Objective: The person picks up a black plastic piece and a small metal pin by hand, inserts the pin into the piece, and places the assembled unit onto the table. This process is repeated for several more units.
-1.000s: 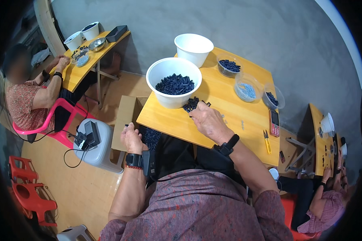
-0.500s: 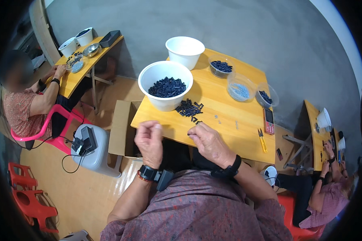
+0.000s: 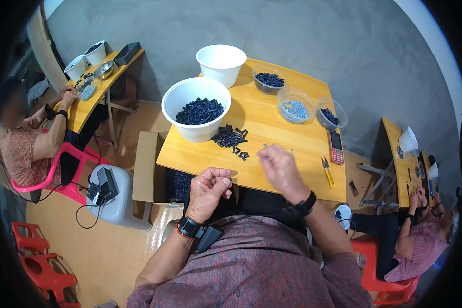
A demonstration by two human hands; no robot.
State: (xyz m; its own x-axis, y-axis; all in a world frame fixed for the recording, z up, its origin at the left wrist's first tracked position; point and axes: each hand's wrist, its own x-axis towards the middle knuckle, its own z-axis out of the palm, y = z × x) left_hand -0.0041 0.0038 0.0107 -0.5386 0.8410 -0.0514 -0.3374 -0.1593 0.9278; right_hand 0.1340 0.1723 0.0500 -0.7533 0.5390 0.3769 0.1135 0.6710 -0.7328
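Near the front edge of the table (image 3: 308, 186), my left hand (image 3: 208, 194) is closed, thumb against forefinger, with the dark tip of a small black plastic piece (image 3: 230, 179) showing between them. My right hand (image 3: 281, 172) is over the table by the small metal pins (image 3: 291, 151); motion smears its fingers and partly hides the pins. A loose pile of black plastic pieces (image 3: 230, 137) lies beyond my hands. Behind it stands a white bucket (image 3: 195, 132) partly filled with the same pieces.
A second white bucket (image 3: 222, 72), clear bowls of black pieces (image 3: 269, 79) and a bowl of silvery small parts (image 3: 294, 109) stand farther back. A red phone (image 3: 335, 148) and yellow-handled snips (image 3: 328, 174) lie right. A cardboard box (image 3: 148, 167) is left; people work at other tables.
My right hand has moved right and away over the table toward the pins. My left hand has shifted right and nearer me, and the dark piece now shows in its fingers.
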